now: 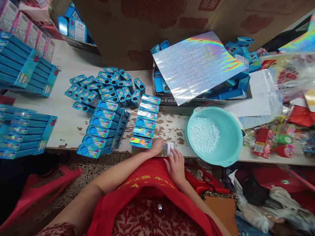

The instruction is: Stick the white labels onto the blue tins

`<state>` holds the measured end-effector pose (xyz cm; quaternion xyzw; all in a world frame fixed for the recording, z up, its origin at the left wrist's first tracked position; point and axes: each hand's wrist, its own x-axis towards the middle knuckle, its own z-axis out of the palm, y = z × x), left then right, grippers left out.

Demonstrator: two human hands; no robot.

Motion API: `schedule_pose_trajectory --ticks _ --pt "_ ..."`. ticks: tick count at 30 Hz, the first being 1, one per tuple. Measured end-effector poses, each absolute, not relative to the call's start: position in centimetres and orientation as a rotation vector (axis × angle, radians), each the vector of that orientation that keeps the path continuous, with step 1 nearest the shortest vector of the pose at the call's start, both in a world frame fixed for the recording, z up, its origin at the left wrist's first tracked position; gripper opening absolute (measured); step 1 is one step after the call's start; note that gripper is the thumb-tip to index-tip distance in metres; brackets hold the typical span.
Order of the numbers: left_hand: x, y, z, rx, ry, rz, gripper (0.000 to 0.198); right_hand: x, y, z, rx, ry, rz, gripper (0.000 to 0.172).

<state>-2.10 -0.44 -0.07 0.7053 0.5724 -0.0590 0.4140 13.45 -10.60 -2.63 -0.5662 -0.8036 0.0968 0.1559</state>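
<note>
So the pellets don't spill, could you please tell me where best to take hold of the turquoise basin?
Grip the turquoise basin by its near rim, coming from the front: that edge juts past the table, leaving room for fingers beneath. The white pellets lie loose inside, so probably keep it level.

Bare forearms (115, 175) — a red apron (150, 193) with yellow lettering (145, 179) over a red, pale-patterned garment (145, 223)

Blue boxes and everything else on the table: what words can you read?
"CARAMELO MACIZO" on the small blue boxes.
"isi", cut off, on the cardboard tray.
Yellow print on the red cloth: too blurred.
Labels on the red packets: too small.
</note>
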Motion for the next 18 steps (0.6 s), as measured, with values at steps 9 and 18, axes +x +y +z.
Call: schedule_pose_trajectory --ticks 9,18 --pt "-2.1 -0.6 1.8 1.785 1.392 -0.122 0.029 12.2 -7.9 -3.0 -1.652 -2.299 0.326 0.042" --pt "-2.1 -0.3 1.5 1.759 1.405 -0.112 0.028 12.8 -10.8 -3.6 -1.604 -2.357 0.346 0.039"
